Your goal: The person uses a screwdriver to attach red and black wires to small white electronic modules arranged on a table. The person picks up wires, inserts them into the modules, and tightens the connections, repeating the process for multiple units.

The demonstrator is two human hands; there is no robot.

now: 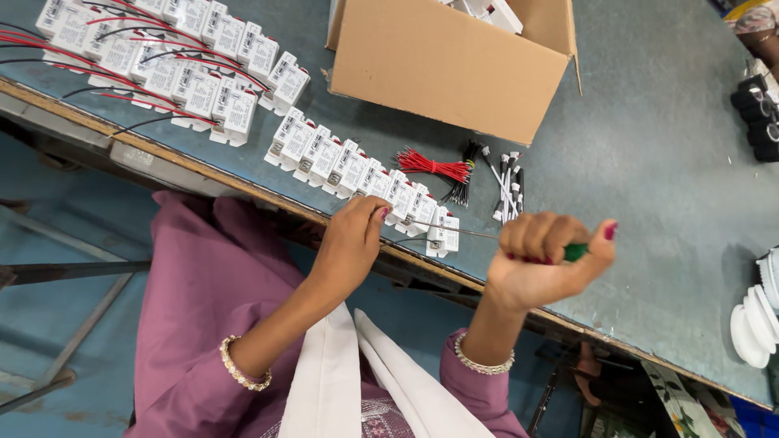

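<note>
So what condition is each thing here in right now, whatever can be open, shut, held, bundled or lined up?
Cardboard box: open, flaps up, white parts inside.
Screwdriver: held in the right hand, tip at a white module.
Left hand: steadying the row of white modules at the table edge.
Wired modules: grouped, red and black leads attached.
Red wires: bundled, lying loose.
Black wires: bundled, lying loose.

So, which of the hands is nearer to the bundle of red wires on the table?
Left. The left hand is just below-left of the bundle of red wires; the right hand, gripping a green-handled screwdriver, sits farther, below-right.
</note>
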